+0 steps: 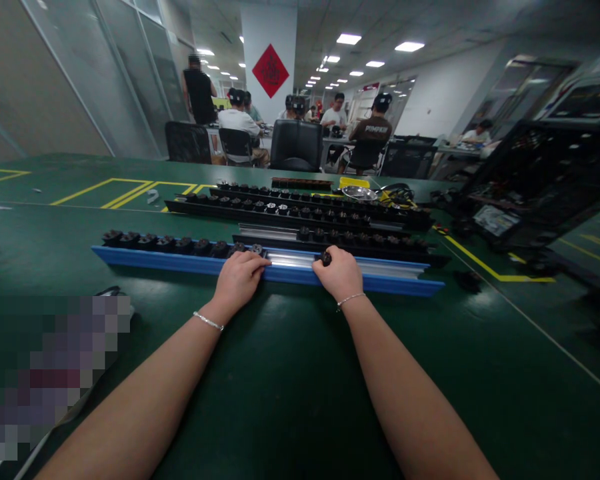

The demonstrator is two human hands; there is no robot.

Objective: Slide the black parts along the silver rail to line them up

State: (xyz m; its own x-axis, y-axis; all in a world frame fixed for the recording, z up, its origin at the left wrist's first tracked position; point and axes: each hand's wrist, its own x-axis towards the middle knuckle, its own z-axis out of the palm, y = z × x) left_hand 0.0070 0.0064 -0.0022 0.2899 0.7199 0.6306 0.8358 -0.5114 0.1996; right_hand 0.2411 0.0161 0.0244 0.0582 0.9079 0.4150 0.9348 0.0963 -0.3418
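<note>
Across the broad green desk [270, 373] lies a long, straight blue rail [290, 273] with a shiny silvery channel, set in front of several long black rails [205, 208]. It looks roughly half filled: chunky, dark modules [167, 243] line its left part, while the channel between the hands and the right end is bare. The left hand [237, 277] rests fingers by the row's end, grip unclear; the right hand's [344, 270] fingers pinch one small, rounded black module [325, 258] at the channel.
</note>
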